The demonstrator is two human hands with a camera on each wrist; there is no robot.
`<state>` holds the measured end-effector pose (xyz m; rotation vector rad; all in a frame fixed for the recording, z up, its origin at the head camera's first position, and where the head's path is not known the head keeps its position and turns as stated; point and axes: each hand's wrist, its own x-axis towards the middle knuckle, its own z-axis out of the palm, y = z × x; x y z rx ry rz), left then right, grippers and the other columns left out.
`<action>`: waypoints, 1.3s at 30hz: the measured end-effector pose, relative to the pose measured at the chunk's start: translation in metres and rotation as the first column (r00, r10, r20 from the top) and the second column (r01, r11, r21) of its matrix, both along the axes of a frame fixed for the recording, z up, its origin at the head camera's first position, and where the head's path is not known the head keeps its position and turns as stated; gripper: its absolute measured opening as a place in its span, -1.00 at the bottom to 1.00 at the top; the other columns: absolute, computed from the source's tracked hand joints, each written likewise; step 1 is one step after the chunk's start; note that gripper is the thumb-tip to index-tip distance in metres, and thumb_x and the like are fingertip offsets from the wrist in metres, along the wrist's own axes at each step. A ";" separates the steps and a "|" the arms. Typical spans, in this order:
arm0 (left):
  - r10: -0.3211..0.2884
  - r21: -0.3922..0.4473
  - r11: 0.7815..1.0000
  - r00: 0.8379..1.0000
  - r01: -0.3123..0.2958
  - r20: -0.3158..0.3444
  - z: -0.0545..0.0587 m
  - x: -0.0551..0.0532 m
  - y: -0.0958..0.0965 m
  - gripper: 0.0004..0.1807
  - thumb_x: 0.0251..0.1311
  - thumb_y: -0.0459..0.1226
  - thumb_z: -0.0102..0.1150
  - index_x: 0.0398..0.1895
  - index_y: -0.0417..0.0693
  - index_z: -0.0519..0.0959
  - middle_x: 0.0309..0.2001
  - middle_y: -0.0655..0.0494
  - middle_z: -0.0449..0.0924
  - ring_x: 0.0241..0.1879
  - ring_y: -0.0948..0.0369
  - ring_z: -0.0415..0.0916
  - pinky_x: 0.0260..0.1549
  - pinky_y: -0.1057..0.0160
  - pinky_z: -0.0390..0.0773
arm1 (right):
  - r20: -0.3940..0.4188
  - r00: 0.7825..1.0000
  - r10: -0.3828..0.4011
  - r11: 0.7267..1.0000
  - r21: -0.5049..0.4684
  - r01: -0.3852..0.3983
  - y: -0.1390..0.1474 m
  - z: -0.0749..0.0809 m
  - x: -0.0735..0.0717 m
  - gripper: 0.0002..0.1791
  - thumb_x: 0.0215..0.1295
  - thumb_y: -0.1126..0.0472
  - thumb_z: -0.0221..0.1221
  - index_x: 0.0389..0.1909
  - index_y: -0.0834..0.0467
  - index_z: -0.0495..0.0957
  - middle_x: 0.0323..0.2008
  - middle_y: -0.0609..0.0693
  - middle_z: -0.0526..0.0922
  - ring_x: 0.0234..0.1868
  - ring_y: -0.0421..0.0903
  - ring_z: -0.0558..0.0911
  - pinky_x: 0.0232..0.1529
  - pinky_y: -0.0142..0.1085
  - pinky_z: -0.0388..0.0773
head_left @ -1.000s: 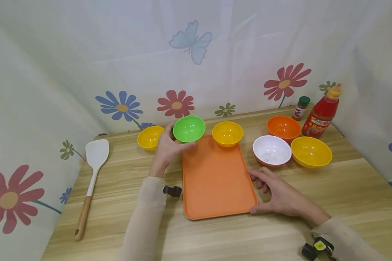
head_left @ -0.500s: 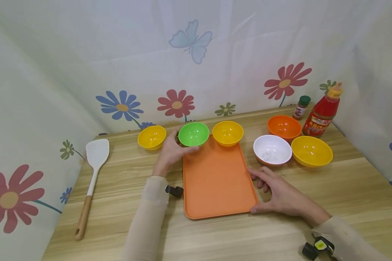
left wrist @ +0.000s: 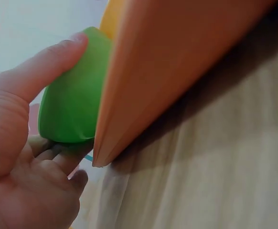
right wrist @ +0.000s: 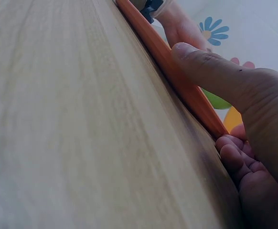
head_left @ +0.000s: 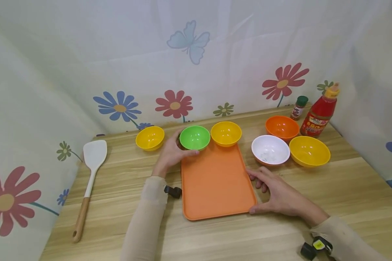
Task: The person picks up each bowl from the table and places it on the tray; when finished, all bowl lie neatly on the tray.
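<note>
My left hand (head_left: 174, 154) holds a green bowl (head_left: 195, 137) at the far left corner of an orange tray (head_left: 217, 185). In the left wrist view the thumb lies along the side of the green bowl (left wrist: 77, 95), with the fingers beneath it. Right beside it at the tray's far edge is a yellow bowl (head_left: 226, 134). My right hand (head_left: 279, 194) grips the tray's near right corner, thumb at the front edge and fingers on the right side. The right wrist view shows the thumb against the rim of the tray (right wrist: 177, 76).
Left of my left hand stands another yellow bowl (head_left: 150, 138). A white spatula (head_left: 93, 159) with a wooden handle lies at far left. To the right are a white bowl (head_left: 270, 149), an orange bowl (head_left: 282, 127), a larger yellow bowl (head_left: 309, 151), a sauce bottle (head_left: 318, 116) and a spice jar (head_left: 298, 108).
My left hand has brought the green bowl right and down onto the tray's far left corner, closer to the yellow bowl there. My right hand has stayed on the tray.
</note>
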<state>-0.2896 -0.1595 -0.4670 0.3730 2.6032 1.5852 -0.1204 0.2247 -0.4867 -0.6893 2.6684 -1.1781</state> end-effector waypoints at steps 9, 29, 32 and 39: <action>-0.019 -0.097 0.995 1.000 0.020 0.006 -0.004 -0.004 -0.002 0.33 -0.02 0.10 0.83 0.78 0.02 0.23 0.60 -0.02 0.46 0.54 -0.05 0.39 0.68 -0.19 0.22 | 0.000 1.000 -0.006 1.000 0.001 0.006 -0.001 0.002 0.000 0.33 -0.04 -0.37 0.70 0.70 0.08 0.34 0.08 -0.12 0.50 -0.04 -0.17 0.51 -0.05 -0.36 0.60; -0.016 0.029 0.999 1.000 0.016 -0.002 0.012 0.002 -0.004 0.42 0.00 -0.04 0.84 0.85 0.15 0.05 0.71 -0.05 0.27 0.69 -0.04 0.23 0.70 -0.04 0.23 | -0.024 1.000 0.002 1.000 0.003 -0.002 -0.001 0.002 0.000 0.34 -0.03 -0.42 0.68 0.70 0.09 0.34 0.09 -0.12 0.50 -0.05 -0.19 0.52 -0.05 -0.36 0.61; -0.010 0.037 0.999 1.000 0.011 -0.027 0.019 0.004 -0.007 0.39 0.03 -0.04 0.83 0.84 0.24 0.07 0.73 -0.03 0.25 0.71 -0.03 0.20 0.71 -0.03 0.21 | -0.023 1.000 0.003 1.000 0.001 -0.003 -0.001 0.003 0.000 0.34 -0.03 -0.41 0.68 0.70 0.10 0.34 0.10 -0.11 0.50 -0.05 -0.19 0.52 -0.05 -0.36 0.61; 0.000 0.058 0.998 0.994 0.006 -0.106 0.037 0.010 -0.013 0.32 0.03 -0.05 0.83 0.82 0.34 0.15 0.71 0.07 0.30 0.69 0.05 0.25 0.71 -0.01 0.22 | -0.030 1.000 0.006 1.000 -0.005 -0.006 -0.001 0.002 0.001 0.33 -0.03 -0.40 0.68 0.69 0.12 0.35 0.09 -0.10 0.51 -0.06 -0.20 0.51 -0.06 -0.37 0.60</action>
